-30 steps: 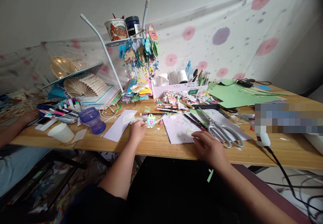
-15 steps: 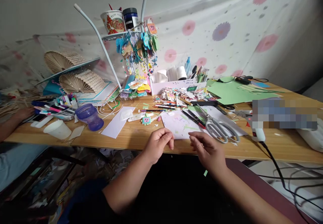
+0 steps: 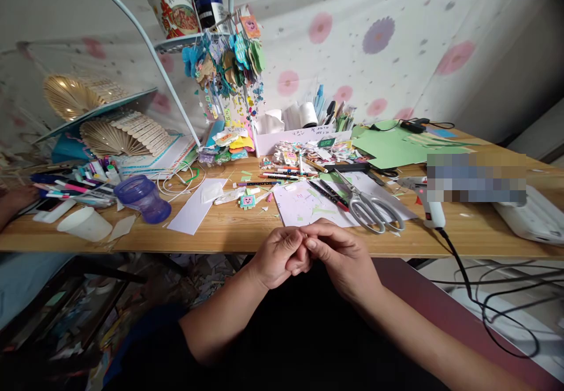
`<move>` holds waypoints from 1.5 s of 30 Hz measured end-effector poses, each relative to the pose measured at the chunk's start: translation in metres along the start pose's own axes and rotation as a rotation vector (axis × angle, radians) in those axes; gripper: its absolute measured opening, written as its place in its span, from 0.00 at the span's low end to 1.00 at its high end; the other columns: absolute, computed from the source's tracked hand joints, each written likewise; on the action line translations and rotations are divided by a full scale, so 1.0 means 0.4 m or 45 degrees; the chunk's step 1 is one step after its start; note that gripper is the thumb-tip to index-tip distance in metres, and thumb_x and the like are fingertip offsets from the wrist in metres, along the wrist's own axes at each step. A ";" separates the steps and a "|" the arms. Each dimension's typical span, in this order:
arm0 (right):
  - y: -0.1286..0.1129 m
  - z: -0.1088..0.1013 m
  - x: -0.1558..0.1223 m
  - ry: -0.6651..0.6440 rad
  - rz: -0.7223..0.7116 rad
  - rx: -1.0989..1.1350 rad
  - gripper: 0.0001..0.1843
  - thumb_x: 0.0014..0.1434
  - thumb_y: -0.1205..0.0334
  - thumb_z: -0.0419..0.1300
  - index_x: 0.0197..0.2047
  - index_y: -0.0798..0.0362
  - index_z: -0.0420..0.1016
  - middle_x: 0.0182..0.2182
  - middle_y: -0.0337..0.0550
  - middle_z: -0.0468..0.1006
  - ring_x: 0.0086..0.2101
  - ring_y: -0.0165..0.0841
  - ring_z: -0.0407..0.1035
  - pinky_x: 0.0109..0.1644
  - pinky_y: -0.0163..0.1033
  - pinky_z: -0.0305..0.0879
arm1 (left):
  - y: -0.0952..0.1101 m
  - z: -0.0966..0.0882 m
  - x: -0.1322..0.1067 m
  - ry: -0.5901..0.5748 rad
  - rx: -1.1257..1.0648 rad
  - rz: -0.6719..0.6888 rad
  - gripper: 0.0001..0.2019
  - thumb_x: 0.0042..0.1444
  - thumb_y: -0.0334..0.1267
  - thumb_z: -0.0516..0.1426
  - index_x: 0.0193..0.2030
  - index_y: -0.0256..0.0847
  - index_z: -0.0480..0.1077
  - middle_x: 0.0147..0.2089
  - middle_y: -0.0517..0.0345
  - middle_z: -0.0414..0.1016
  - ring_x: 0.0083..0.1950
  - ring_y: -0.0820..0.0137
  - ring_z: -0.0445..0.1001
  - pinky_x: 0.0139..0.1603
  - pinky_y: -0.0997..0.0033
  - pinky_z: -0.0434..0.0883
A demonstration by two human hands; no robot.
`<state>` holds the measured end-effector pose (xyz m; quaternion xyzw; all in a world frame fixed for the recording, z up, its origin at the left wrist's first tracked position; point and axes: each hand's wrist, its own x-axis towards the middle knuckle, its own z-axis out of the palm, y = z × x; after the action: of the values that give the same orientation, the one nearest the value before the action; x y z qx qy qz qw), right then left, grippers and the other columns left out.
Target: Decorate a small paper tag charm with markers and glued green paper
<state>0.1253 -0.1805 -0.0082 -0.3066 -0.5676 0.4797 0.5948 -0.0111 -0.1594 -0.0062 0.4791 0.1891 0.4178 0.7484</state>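
My left hand (image 3: pixel 278 257) and my right hand (image 3: pixel 338 255) meet in front of the near edge of the wooden table (image 3: pixel 238 231), fingertips pinched together. Whatever sits between the fingers is too small to make out. Just beyond them lies a pale pink sheet (image 3: pixel 308 206) strewn with scraps, with large grey-handled scissors (image 3: pixel 372 208) on its right side. A small teal paper figure (image 3: pixel 247 201) lies on the table left of the sheet.
A purple cup (image 3: pixel 141 199) and a white cup (image 3: pixel 84 224) lie at left by markers (image 3: pixel 74 186). A glue gun (image 3: pixel 432 210) trails a black cable off the right edge. Green paper (image 3: pixel 392 147), a white box (image 3: pixel 286 138) and a rack of hanging cutouts (image 3: pixel 224 68) stand behind. Another person's hand (image 3: pixel 13 200) rests far left.
My left hand let go of the teal figure and pulled back to the table edge. Both hands came together and now pinch. The view has shifted downward.
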 end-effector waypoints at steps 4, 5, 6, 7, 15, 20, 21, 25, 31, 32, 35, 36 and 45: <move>-0.015 0.006 0.006 0.065 -0.100 -0.181 0.04 0.55 0.60 0.65 0.35 0.49 0.80 0.27 0.40 0.74 0.30 0.32 0.70 0.34 0.38 0.68 | -0.008 0.000 -0.005 -0.023 -0.003 -0.044 0.26 0.51 0.59 0.59 0.17 0.39 0.60 0.10 0.70 0.48 0.12 0.80 0.51 0.22 0.73 0.56; -0.018 0.006 0.007 0.057 -0.095 -0.187 0.04 0.55 0.60 0.65 0.34 0.50 0.79 0.26 0.39 0.73 0.28 0.32 0.70 0.32 0.38 0.68 | -0.009 -0.001 -0.006 -0.026 0.019 -0.045 0.25 0.52 0.58 0.58 0.18 0.39 0.60 0.10 0.70 0.49 0.13 0.80 0.51 0.22 0.73 0.56; -0.018 0.004 0.009 0.033 -0.077 -0.182 0.04 0.55 0.59 0.64 0.32 0.50 0.78 0.25 0.39 0.72 0.26 0.31 0.69 0.31 0.38 0.68 | -0.008 -0.005 -0.006 -0.019 0.074 -0.038 0.24 0.54 0.57 0.56 0.19 0.39 0.61 0.12 0.69 0.51 0.14 0.79 0.53 0.23 0.73 0.57; -0.017 -0.002 0.011 0.004 -0.053 -0.181 0.05 0.56 0.59 0.64 0.31 0.51 0.76 0.25 0.38 0.71 0.25 0.30 0.69 0.30 0.38 0.68 | -0.005 -0.012 -0.004 -0.004 0.167 -0.020 0.23 0.56 0.55 0.55 0.21 0.39 0.62 0.14 0.67 0.55 0.16 0.78 0.56 0.25 0.73 0.59; 0.056 -0.124 0.050 0.398 0.033 -0.388 0.09 0.53 0.55 0.64 0.30 0.52 0.74 0.22 0.37 0.71 0.24 0.29 0.65 0.30 0.36 0.63 | 0.138 -0.233 0.037 0.807 1.889 0.002 0.11 0.55 0.28 0.51 0.45 0.40 0.67 0.45 0.50 0.72 0.46 0.65 0.72 0.47 0.64 0.68; 0.083 -0.135 0.055 0.360 0.063 -0.449 0.12 0.52 0.52 0.64 0.28 0.53 0.74 0.21 0.38 0.71 0.24 0.31 0.65 0.29 0.37 0.64 | 0.173 -0.334 0.025 0.803 2.234 -0.118 0.21 0.45 0.26 0.57 0.47 0.47 0.71 0.56 0.51 0.68 0.58 0.53 0.62 0.57 0.51 0.58; 0.086 -0.132 0.054 0.347 0.064 -0.446 0.12 0.52 0.52 0.64 0.28 0.53 0.74 0.21 0.39 0.71 0.23 0.31 0.65 0.28 0.37 0.64 | 0.170 -0.340 0.023 0.795 2.278 -0.142 0.22 0.46 0.27 0.57 0.48 0.49 0.71 0.56 0.52 0.68 0.58 0.53 0.62 0.56 0.51 0.58; 0.097 -0.130 0.050 0.310 0.069 -0.452 0.12 0.52 0.52 0.64 0.29 0.53 0.74 0.22 0.39 0.71 0.23 0.31 0.65 0.27 0.37 0.64 | 0.162 -0.347 0.031 0.782 2.406 -0.193 0.22 0.47 0.30 0.58 0.50 0.52 0.70 0.57 0.54 0.68 0.58 0.55 0.62 0.55 0.53 0.57; 0.098 -0.140 0.046 0.254 0.061 -0.466 0.12 0.52 0.51 0.63 0.29 0.52 0.74 0.22 0.39 0.71 0.23 0.32 0.65 0.28 0.37 0.65 | 0.178 -0.334 0.046 0.760 2.508 -0.181 0.15 0.45 0.31 0.59 0.41 0.50 0.73 0.54 0.56 0.70 0.57 0.57 0.63 0.55 0.53 0.54; 0.098 -0.141 0.045 0.248 0.057 -0.468 0.13 0.52 0.51 0.62 0.28 0.52 0.74 0.22 0.39 0.71 0.24 0.32 0.65 0.28 0.37 0.65 | 0.183 -0.328 0.045 0.756 2.516 -0.167 0.13 0.45 0.32 0.59 0.39 0.49 0.73 0.53 0.56 0.70 0.56 0.57 0.63 0.55 0.53 0.54; 0.099 -0.139 0.044 0.231 0.043 -0.474 0.12 0.54 0.52 0.61 0.28 0.52 0.73 0.22 0.39 0.70 0.24 0.32 0.65 0.27 0.37 0.64 | 0.201 -0.307 0.053 0.738 2.524 -0.101 0.13 0.43 0.33 0.61 0.38 0.49 0.73 0.52 0.57 0.71 0.55 0.58 0.65 0.56 0.55 0.54; 0.100 -0.138 0.044 0.227 0.037 -0.476 0.12 0.54 0.52 0.61 0.28 0.52 0.73 0.22 0.39 0.70 0.24 0.32 0.65 0.28 0.37 0.64 | 0.207 -0.301 0.063 0.738 2.522 -0.075 0.13 0.43 0.34 0.61 0.39 0.49 0.72 0.52 0.58 0.71 0.55 0.59 0.65 0.56 0.55 0.54; 0.096 -0.130 0.041 0.166 -0.008 -0.581 0.12 0.56 0.53 0.59 0.29 0.52 0.72 0.23 0.41 0.73 0.26 0.34 0.68 0.30 0.37 0.65 | 0.173 -0.281 0.374 0.789 2.404 0.069 0.14 0.48 0.37 0.61 0.44 0.48 0.73 0.50 0.53 0.71 0.55 0.58 0.66 0.55 0.57 0.57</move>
<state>0.1656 -0.1427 -0.0454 -0.4617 -0.6227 0.3163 0.5468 -0.0319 0.0371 0.0191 0.7523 0.6204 0.2196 -0.0321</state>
